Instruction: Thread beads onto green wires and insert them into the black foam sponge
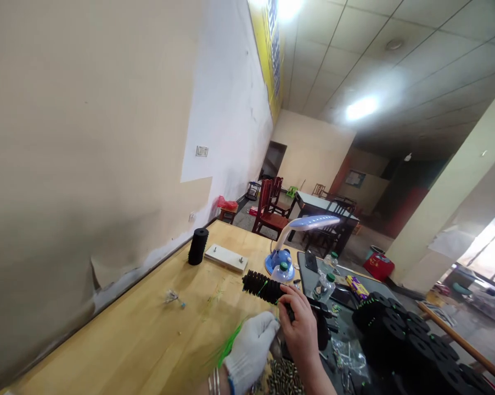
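Note:
My left hand (249, 344), in a white knitted glove, is closed, and a bundle of thin green strands (231, 344) trails out behind it. My bare right hand (300, 321) is right beside it, its fingers curled at the near end of a black ridged roller (260, 286). A bit of green shows on the roller's ridges. Where the two hands meet, the fingertips are partly hidden. Below them lies a heap of small brass-coloured metal pieces (286, 377).
On the wooden table (140, 340) stand another black ridged cylinder (198, 247), a white board with two bolts (226, 258) and a lit blue desk lamp (278, 263). Bottles (325, 285) stand on the grey mat. A pile of black rollers (412, 345) fills the right side.

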### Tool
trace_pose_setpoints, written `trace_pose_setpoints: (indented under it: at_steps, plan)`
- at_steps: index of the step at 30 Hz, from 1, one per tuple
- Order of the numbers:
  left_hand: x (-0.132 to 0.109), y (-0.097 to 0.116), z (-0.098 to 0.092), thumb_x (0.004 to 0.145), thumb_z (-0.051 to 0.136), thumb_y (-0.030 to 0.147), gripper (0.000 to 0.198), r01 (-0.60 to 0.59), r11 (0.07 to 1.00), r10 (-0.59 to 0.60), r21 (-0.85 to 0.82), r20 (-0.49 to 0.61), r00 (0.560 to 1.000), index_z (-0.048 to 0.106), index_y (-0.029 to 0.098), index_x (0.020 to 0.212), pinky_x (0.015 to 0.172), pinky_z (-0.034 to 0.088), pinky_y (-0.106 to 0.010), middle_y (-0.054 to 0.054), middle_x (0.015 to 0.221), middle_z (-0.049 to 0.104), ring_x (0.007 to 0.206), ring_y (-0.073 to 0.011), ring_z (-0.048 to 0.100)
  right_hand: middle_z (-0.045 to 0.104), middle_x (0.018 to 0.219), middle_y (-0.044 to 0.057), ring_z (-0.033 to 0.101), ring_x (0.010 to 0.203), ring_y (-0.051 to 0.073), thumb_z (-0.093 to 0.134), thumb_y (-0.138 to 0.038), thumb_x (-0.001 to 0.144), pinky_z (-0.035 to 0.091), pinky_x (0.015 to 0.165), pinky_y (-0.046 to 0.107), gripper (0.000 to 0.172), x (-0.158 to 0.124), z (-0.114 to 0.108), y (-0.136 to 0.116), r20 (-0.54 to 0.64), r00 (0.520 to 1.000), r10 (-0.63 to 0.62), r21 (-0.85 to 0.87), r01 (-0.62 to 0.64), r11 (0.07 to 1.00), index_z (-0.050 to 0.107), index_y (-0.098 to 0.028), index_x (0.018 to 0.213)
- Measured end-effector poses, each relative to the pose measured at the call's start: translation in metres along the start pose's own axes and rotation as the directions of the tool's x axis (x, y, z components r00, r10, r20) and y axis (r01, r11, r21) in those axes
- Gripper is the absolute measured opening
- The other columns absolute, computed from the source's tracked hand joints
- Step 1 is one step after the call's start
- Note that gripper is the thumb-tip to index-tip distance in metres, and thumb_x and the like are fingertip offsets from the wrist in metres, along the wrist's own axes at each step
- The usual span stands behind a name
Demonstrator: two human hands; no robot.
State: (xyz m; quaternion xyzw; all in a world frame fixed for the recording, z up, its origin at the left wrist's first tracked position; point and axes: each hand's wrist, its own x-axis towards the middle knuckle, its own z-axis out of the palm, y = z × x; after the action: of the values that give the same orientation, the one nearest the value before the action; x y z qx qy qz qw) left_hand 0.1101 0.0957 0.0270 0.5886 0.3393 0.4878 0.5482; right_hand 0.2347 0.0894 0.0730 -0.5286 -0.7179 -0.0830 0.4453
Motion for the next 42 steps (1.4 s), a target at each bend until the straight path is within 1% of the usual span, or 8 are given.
trace_pose_setpoints:
  at_steps: [2,6,13,18,24,29,33,42]
  plan:
    - [0.010,-0.002,0.000,0.084,0.049,0.061,0.044,0.031,0.998,-0.031,-0.055,-0.002,1.000,0.051,0.022,0.064,0.058,0.041,-0.028,0.002,0.053,0.051,0.053,-0.0153,0.050,0.070,0.114,0.010,0.061,0.113,0.027,0.054,-0.024,0.086,0.047,0.097,0.043,0.012,0.012,0.007,0.007,0.032,0.999,0.025,0.016,-0.026,1.000,0.065,-0.023,0.080]
    - [0.022,-0.003,-0.001,0.083,0.047,0.065,0.047,0.044,0.996,-0.045,-0.079,-0.017,0.999,0.055,0.021,0.067,0.060,0.044,-0.030,0.001,0.053,0.055,0.053,-0.0168,0.053,0.072,0.112,0.010,0.065,0.104,0.027,0.053,-0.026,0.084,0.049,0.090,0.040,0.011,0.027,0.014,0.012,0.120,0.987,0.110,0.069,-0.119,0.990,0.062,-0.023,0.080]
    - [0.032,-0.009,-0.002,0.082,0.050,0.064,0.046,0.081,0.992,-0.083,-0.102,-0.021,0.996,0.057,0.021,0.067,0.064,0.044,-0.031,-0.002,0.058,0.059,0.060,-0.0184,0.056,0.074,0.105,0.010,0.068,0.098,0.027,0.051,-0.031,0.083,0.049,0.086,0.037,0.014,0.040,0.016,0.012,0.220,0.953,0.207,0.111,-0.235,0.966,0.061,-0.023,0.077]
    - [0.037,-0.011,-0.005,0.080,0.055,0.061,0.043,0.085,0.990,-0.089,-0.117,-0.031,0.995,0.057,0.021,0.066,0.066,0.044,-0.031,-0.003,0.065,0.063,0.068,-0.0199,0.059,0.075,0.099,0.008,0.068,0.094,0.027,0.051,-0.030,0.081,0.049,0.084,0.036,0.014,0.046,0.018,0.011,0.238,0.947,0.217,0.086,-0.243,0.966,0.062,-0.023,0.075]
    - [0.036,-0.010,-0.006,0.084,0.052,0.056,0.040,0.094,0.986,-0.097,-0.135,-0.017,0.995,0.055,0.021,0.064,0.064,0.044,-0.031,0.000,0.050,0.058,0.055,-0.0178,0.057,0.075,0.095,0.008,0.069,0.089,0.025,0.052,-0.031,0.081,0.049,0.080,0.033,0.015,0.050,0.018,0.009,0.230,0.947,0.225,0.056,-0.243,0.968,0.063,-0.023,0.075]
    - [0.035,-0.009,-0.007,0.085,0.051,0.054,0.039,0.110,0.984,-0.113,-0.143,-0.013,0.993,0.058,0.021,0.067,0.062,0.044,-0.031,0.000,0.049,0.059,0.053,-0.0181,0.058,0.075,0.094,0.007,0.069,0.088,0.024,0.052,-0.033,0.081,0.049,0.079,0.031,0.016,0.052,0.018,0.007,0.252,0.938,0.237,0.040,-0.254,0.966,0.063,-0.023,0.074]
    - [0.036,-0.009,-0.008,0.086,0.050,0.056,0.040,0.118,0.982,-0.123,-0.145,-0.025,0.992,0.060,0.020,0.071,0.061,0.043,-0.030,0.000,0.050,0.060,0.051,-0.0177,0.058,0.075,0.088,0.004,0.068,0.085,0.023,0.051,-0.034,0.081,0.048,0.077,0.030,0.018,0.056,0.017,0.004,0.276,0.922,0.271,0.024,-0.288,0.957,0.064,-0.023,0.074]
    - [0.037,-0.010,-0.008,0.082,0.050,0.064,0.048,0.136,0.979,-0.144,-0.151,-0.040,0.989,0.062,0.019,0.071,0.056,0.041,-0.030,0.000,0.047,0.059,0.046,-0.0172,0.056,0.073,0.076,0.002,0.066,0.075,0.023,0.053,-0.032,0.075,0.044,0.068,0.030,0.017,0.072,0.016,0.000,0.350,0.876,0.332,-0.116,-0.311,0.943,0.067,-0.025,0.070]
